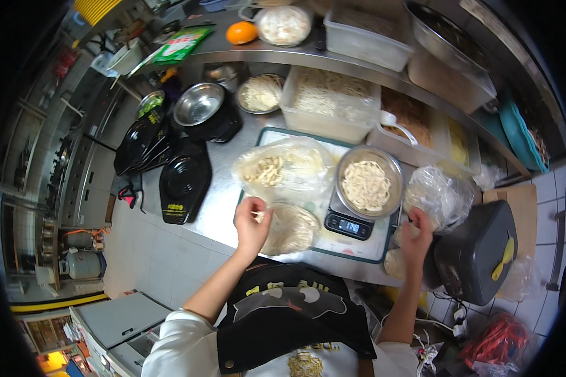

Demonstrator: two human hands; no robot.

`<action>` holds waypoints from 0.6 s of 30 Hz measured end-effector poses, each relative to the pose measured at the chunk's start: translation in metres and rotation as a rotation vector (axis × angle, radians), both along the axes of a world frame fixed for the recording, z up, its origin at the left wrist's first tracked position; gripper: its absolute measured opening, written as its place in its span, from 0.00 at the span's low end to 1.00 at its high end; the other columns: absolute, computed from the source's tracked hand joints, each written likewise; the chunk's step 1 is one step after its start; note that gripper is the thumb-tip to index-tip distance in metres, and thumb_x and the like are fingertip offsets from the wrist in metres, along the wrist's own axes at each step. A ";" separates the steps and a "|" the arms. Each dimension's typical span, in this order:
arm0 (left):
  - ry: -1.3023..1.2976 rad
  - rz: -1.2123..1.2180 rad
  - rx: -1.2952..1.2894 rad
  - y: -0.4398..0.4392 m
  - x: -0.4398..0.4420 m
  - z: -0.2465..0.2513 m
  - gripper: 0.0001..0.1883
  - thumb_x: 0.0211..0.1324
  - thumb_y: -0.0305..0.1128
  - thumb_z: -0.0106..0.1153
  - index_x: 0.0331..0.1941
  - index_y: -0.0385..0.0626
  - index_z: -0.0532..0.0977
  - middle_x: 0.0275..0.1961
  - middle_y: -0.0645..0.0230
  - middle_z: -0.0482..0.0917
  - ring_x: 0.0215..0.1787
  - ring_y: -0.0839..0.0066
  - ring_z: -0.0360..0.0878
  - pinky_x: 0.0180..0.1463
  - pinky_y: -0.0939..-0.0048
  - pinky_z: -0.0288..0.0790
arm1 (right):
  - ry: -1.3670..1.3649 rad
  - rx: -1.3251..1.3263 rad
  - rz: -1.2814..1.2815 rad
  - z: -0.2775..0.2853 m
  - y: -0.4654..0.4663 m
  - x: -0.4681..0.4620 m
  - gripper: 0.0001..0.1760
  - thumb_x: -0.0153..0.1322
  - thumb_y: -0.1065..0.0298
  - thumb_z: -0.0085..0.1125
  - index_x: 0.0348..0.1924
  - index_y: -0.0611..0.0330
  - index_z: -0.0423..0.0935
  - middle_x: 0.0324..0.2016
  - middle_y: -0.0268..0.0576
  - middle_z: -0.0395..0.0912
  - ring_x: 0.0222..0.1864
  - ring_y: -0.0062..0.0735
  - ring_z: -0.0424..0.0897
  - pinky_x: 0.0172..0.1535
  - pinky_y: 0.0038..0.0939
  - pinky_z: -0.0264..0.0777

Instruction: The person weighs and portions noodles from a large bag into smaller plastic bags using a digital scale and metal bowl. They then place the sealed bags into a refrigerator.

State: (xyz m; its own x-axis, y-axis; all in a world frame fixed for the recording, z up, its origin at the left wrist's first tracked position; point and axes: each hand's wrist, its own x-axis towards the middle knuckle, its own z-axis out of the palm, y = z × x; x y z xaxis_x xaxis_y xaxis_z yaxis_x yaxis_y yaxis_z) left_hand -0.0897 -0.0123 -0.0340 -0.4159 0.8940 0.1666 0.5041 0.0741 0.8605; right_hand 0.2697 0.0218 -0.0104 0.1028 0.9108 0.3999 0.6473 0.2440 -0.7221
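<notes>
My left hand pinches the rim of a clear plastic bag of pale food at the near side of a green-edged board. Behind it lies a larger clear bag holding pale strips. To the right, a steel bowl of pale noodles rests on a digital kitchen scale with a lit display. My right hand has bent fingers beside a bulging plastic bag; whether it grips anything is unclear. Small wrapped bundles lie below it.
Black hexagonal trays and an empty steel bowl stand left. Plastic tubs of noodles and brownish food line the back, under a steel shelf. A dark lidded bin stands right.
</notes>
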 end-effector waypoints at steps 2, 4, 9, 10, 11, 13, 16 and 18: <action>-0.068 0.310 0.051 0.005 -0.020 -0.009 0.21 0.41 0.27 0.68 0.35 0.41 0.63 0.32 0.66 0.65 0.34 0.71 0.63 0.38 0.70 0.62 | 0.062 0.008 0.165 0.002 0.019 -0.046 0.16 0.63 0.81 0.55 0.45 0.65 0.74 0.38 0.43 0.76 0.41 0.31 0.76 0.47 0.28 0.68; 0.024 0.358 0.107 0.014 -0.029 -0.016 0.21 0.42 0.28 0.68 0.35 0.40 0.63 0.32 0.65 0.65 0.34 0.71 0.64 0.39 0.70 0.63 | 0.100 -0.077 0.336 0.000 0.037 -0.094 0.16 0.63 0.80 0.55 0.45 0.64 0.74 0.40 0.43 0.77 0.42 0.32 0.77 0.49 0.28 0.69; -0.178 -0.541 0.069 0.054 -0.023 -0.026 0.09 0.51 0.27 0.60 0.32 0.38 0.70 0.34 0.63 0.75 0.39 0.71 0.74 0.42 0.69 0.70 | 0.123 -0.070 0.484 -0.006 0.078 -0.182 0.08 0.66 0.78 0.53 0.38 0.67 0.76 0.34 0.43 0.79 0.34 0.28 0.77 0.40 0.25 0.70; 0.027 -0.618 0.006 0.069 -0.024 -0.029 0.08 0.51 0.28 0.59 0.33 0.38 0.71 0.35 0.61 0.76 0.40 0.69 0.75 0.44 0.66 0.70 | 0.129 -0.049 0.410 -0.007 0.088 -0.188 0.07 0.66 0.78 0.53 0.37 0.66 0.76 0.33 0.44 0.79 0.33 0.31 0.78 0.39 0.27 0.71; 0.216 -0.697 0.017 0.086 -0.024 -0.033 0.08 0.52 0.29 0.59 0.33 0.37 0.72 0.36 0.59 0.78 0.42 0.66 0.76 0.47 0.64 0.69 | 0.145 -0.021 0.332 -0.007 0.099 -0.188 0.07 0.65 0.77 0.54 0.36 0.66 0.77 0.32 0.45 0.79 0.32 0.34 0.79 0.38 0.28 0.72; 0.563 -0.797 -0.224 0.112 -0.025 -0.041 0.15 0.54 0.36 0.56 0.41 0.39 0.75 0.47 0.54 0.77 0.54 0.56 0.72 0.60 0.55 0.63 | 0.162 -0.020 0.172 -0.008 0.120 -0.169 0.06 0.66 0.76 0.54 0.35 0.65 0.77 0.29 0.46 0.80 0.30 0.37 0.80 0.36 0.30 0.73; 0.705 -0.685 -0.221 0.118 -0.037 -0.054 0.21 0.55 0.41 0.55 0.50 0.43 0.73 0.58 0.54 0.69 0.65 0.56 0.60 0.67 0.50 0.53 | 0.064 -0.354 -0.058 -0.012 0.142 -0.111 0.16 0.63 0.63 0.62 0.42 0.60 0.78 0.39 0.52 0.79 0.40 0.42 0.80 0.43 0.35 0.73; 0.663 -0.716 -0.266 0.118 -0.044 -0.058 0.22 0.54 0.42 0.55 0.52 0.46 0.73 0.62 0.55 0.65 0.68 0.56 0.55 0.68 0.48 0.49 | -0.359 -0.349 0.033 -0.027 0.133 -0.088 0.30 0.59 0.55 0.66 0.50 0.60 0.73 0.46 0.56 0.73 0.47 0.44 0.75 0.51 0.36 0.68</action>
